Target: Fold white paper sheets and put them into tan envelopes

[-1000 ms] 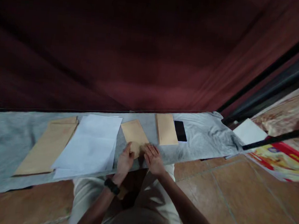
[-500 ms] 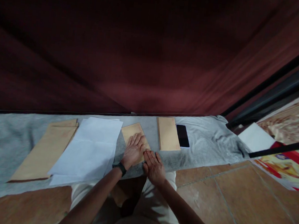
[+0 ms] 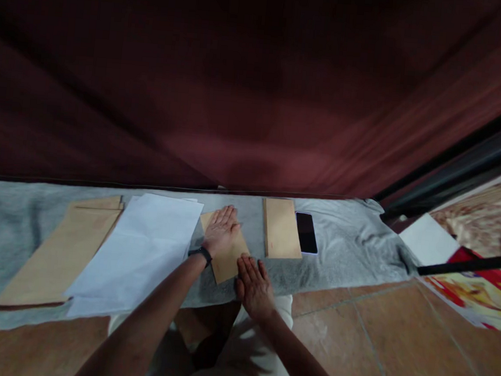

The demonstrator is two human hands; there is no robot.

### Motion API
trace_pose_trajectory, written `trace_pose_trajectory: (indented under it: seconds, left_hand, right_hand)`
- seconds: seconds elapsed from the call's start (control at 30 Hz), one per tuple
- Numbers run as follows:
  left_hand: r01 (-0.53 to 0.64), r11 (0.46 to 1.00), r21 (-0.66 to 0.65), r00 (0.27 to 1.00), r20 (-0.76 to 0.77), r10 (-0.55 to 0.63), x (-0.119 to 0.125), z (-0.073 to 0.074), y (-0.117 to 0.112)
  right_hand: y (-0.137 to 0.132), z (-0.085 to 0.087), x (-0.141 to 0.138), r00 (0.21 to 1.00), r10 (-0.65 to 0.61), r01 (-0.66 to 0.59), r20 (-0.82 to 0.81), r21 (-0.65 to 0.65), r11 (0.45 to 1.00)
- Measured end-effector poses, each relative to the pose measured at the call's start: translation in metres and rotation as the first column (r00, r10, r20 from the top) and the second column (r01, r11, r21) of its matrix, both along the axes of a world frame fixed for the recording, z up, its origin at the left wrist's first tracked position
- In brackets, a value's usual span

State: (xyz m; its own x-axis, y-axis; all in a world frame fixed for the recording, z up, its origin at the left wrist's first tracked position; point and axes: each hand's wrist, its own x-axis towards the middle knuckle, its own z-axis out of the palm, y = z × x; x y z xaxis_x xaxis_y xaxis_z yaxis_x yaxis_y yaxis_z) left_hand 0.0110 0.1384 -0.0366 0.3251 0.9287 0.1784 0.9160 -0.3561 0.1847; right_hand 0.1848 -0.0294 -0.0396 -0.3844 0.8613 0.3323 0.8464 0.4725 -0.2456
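Observation:
A small brown envelope (image 3: 227, 260) lies slightly turned on the grey cloth in front of me. My left hand (image 3: 221, 230) is flat across its far part, fingers stretched out, covering the far right corner. At the envelope's near right edge rests my right hand (image 3: 255, 285), fingers extended and touching or almost touching that edge. Right of it is a stack of small brown envelopes (image 3: 283, 229), with a phone (image 3: 306, 232) beside it, screen dark. White paper sheets (image 3: 140, 248) are spread to the left, and larger brown envelopes (image 3: 58, 253) lie beyond them.
The grey cloth (image 3: 346, 243) covers a long, narrow surface. Behind it hangs a dark red curtain (image 3: 254, 147). A black bar (image 3: 472, 265) crosses at the right, near a white sheet (image 3: 429, 241) and a red and yellow printed package (image 3: 482, 296). Brown floor tiles (image 3: 351, 337) show below.
My left hand has slid up and slightly left along the envelope, baring its near part. My right hand stays near the right edge. The view has shifted slightly.

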Motion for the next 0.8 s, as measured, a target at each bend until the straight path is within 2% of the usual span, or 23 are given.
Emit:
trace_pose_trajectory:
  seconds: [0.1,0.23,0.5,0.8]
  left_hand:
    - [0.015,1.000,-0.011,1.000,-0.009,-0.015,-0.004,0.000,0.001]
    - [0.025,1.000,-0.004,1.000,-0.011,-0.025,-0.005,0.001,-0.009]
    - [0.088,0.996,-0.004,0.996,0.006,-0.088,-0.002,0.001,-0.048]
    - [0.174,0.984,-0.020,0.984,0.042,-0.173,0.005,0.005,-0.095]
  right_hand:
    - [0.000,-0.002,0.000,1.000,0.005,-0.005,-0.006,0.002,1.000]
    - [0.000,0.000,0.000,1.000,0.008,-0.008,-0.006,-0.018,1.000]
    - [-0.001,0.002,0.000,1.000,-0.004,0.005,0.009,-0.044,0.999]
    - [-0.003,-0.007,0.001,1.000,-0.020,0.021,0.024,-0.044,0.999]
